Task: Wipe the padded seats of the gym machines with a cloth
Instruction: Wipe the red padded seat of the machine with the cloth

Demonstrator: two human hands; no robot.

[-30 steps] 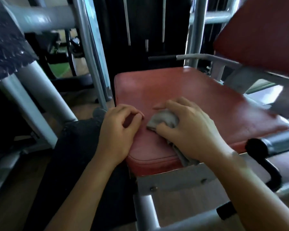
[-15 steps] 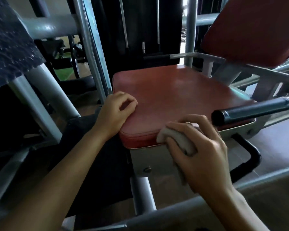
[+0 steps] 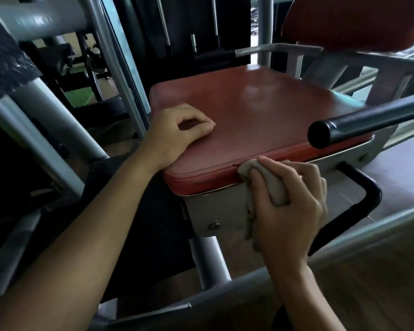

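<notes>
Head view: the right hand [image 3: 289, 206] is gripping the bunched cloth [image 3: 271, 186], fingers curled round it, and pressing it against the front edge of the red seat [image 3: 261, 115], at the seam. The left hand [image 3: 177, 133] is resting on the seat's near-left corner, fingers loosely curled, holding nothing. The edge-wiping step seems to be underway. The next move is likely calling for sliding the cloth along that edge, passing under the black handle [image 3: 368, 120] overhanging the right corner.

Brown wooden floor [image 3: 373, 295], grey steel frames [image 3: 116, 68], green mat [image 3: 79, 96] beyond.
</notes>
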